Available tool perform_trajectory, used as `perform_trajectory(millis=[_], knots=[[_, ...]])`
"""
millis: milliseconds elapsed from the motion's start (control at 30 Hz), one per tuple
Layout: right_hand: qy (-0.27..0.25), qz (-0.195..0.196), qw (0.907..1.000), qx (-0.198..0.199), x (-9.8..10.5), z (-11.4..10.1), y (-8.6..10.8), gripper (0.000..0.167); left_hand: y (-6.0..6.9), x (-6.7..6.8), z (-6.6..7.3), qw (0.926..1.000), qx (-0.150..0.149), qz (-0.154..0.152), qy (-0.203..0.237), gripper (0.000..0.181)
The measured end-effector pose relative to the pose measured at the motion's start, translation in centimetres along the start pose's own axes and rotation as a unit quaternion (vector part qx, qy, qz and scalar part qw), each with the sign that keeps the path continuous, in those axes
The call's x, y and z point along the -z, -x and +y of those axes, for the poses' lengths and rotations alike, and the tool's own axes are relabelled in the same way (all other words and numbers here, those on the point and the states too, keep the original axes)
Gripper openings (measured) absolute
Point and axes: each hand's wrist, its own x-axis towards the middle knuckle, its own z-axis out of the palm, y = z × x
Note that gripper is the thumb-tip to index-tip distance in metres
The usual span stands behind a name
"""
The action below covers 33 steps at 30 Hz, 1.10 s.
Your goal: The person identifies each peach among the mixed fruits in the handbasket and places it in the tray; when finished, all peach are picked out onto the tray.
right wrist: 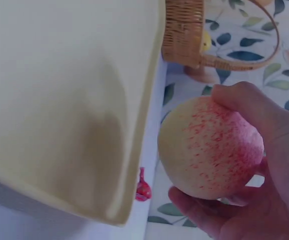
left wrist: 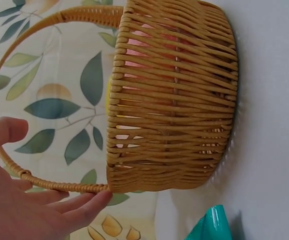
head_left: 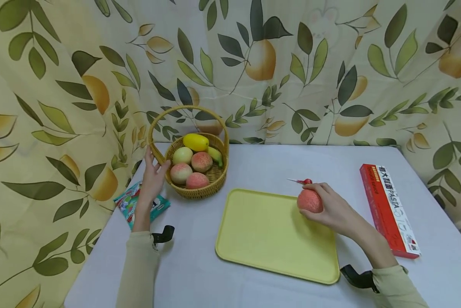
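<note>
My right hand (head_left: pixel 332 209) grips a pink-and-cream peach (right wrist: pixel 212 147) above the right rear part of the yellow tray (head_left: pixel 269 239). At the left, my left hand (head_left: pixel 152 179) touches the handle of a wicker basket (left wrist: pixel 174 100). In the left wrist view its fingers (left wrist: pixel 84 207) lie nearly straight along the handle's lower end, with the thumb held apart. Inside the basket are several fruits: pinkish peaches (head_left: pixel 197 180), a pale green round fruit (head_left: pixel 182 155), a yellow fruit (head_left: pixel 196 142) and a green-yellow banana-like fruit (head_left: pixel 215 156).
A teal snack bag (head_left: pixel 159 206) lies under the left forearm. Behind the tray is a small red-handled pointed tool (head_left: pixel 304 181), partly hidden by the right hand. To the right lies a red and white pasta box (head_left: pixel 388 209). A leaf-patterned curtain (head_left: pixel 292 107) hangs behind the table.
</note>
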Motion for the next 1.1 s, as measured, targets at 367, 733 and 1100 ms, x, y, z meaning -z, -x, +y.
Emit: perform_trajectory(millis=[367, 733, 1100], knots=[[-0.003, -0.063, 0.9978, -0.021, -0.5, 0.7, -0.2, 0.068, 0.8, -0.4, 1.7, 0.9999, -0.001, -0.011, 0.01, 0.091], [-0.003, -0.09, 0.9957, -0.021, -0.3, 1.4, 0.2, 0.068, -1.0, -0.2, -1.4, 0.9998, -0.017, 0.005, -0.012, 0.088], [-0.019, -0.114, 0.9927, -0.034, 0.0, 1.7, 0.1, 0.07, 0.8, -0.2, 1.6, 0.9998, -0.017, 0.001, 0.004, 0.085]])
